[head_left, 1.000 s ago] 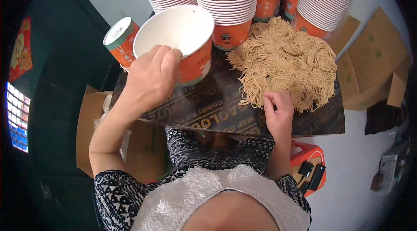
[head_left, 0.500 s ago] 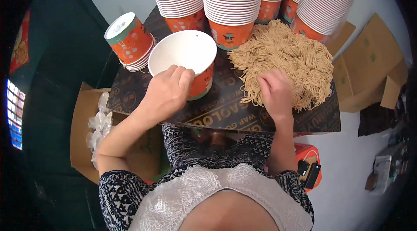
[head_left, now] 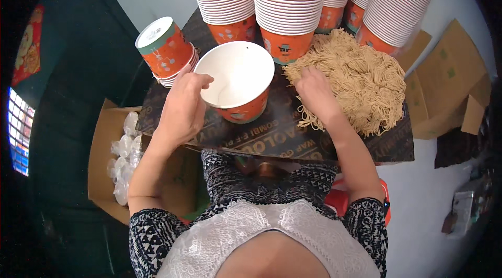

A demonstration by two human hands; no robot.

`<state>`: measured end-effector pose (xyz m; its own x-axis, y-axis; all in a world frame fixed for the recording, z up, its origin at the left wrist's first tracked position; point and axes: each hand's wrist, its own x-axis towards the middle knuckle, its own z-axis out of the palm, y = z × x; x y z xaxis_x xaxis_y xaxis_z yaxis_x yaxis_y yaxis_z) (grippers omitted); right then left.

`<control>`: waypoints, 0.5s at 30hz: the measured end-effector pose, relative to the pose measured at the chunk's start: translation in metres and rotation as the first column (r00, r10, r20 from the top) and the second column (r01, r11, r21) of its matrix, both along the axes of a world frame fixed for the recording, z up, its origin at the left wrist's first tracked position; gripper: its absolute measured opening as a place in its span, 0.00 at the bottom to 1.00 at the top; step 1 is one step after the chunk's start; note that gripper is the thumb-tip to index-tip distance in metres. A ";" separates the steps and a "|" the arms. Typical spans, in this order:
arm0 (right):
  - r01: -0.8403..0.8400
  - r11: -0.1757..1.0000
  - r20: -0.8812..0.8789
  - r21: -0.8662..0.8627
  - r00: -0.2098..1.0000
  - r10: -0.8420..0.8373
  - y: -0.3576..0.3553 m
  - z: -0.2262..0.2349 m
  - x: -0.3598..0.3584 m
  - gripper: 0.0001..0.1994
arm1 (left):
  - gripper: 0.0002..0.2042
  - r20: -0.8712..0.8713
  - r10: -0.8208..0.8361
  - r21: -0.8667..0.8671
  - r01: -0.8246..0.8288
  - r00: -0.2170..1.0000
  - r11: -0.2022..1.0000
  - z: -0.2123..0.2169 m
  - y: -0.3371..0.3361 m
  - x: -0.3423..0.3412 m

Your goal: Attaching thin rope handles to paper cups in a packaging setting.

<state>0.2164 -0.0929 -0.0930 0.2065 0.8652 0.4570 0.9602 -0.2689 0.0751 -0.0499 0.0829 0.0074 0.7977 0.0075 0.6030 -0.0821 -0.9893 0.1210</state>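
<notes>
Around us the bench, a dark printed board, is crowded: tall stacks of white-and-orange paper bowls stand along its far edge, and a short stack of upturned bowls leans at the far left corner, just beside our left hand. On the floor to the left sits a cardboard box with small clear plastic pieces in it, and flat cardboard sheets lie to the right of the bench. The single paper bowl stands near the bench's middle, in front of the stacks, its mouth facing up and tipped a little towards us, so its axis runs nearly upright. Our left hand curls over the bowl's near-left rim, fingers hooked on the edge and holding it. Our right hand lies on the near-left edge of the pile of dry yellow noodles, fingers bent down into the strands; we cannot tell whether they pinch any. The noodle pile fills the right half of the bench and touches the foot of the stacks. The tops of the far stacks are cut off by the picture's edge, and our fingertips on the right are buried in noodles.
</notes>
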 end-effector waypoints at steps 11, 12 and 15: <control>-0.008 0.997 -0.330 0.074 0.943 0.032 -0.002 0.008 0.008 0.06 | 0.20 -0.112 0.089 -0.029 -0.092 0.990 0.995 0.000 0.012 -0.015; -0.010 0.990 -0.397 0.141 0.915 0.066 -0.003 0.009 0.010 0.06 | 0.19 -0.120 0.102 -0.027 -0.106 0.987 0.994 -0.003 0.014 -0.015; 0.081 0.990 -0.331 0.117 0.943 -0.038 -0.009 0.009 0.018 0.08 | 0.18 -0.136 0.108 -0.022 -0.112 0.985 0.993 -0.008 0.015 -0.016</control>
<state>0.2344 -0.1020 -0.0844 0.4125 0.7857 0.4611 0.9079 -0.3128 -0.2792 -0.0656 0.0977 -0.0004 0.8649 0.1163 0.4883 0.0464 -0.9872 0.1528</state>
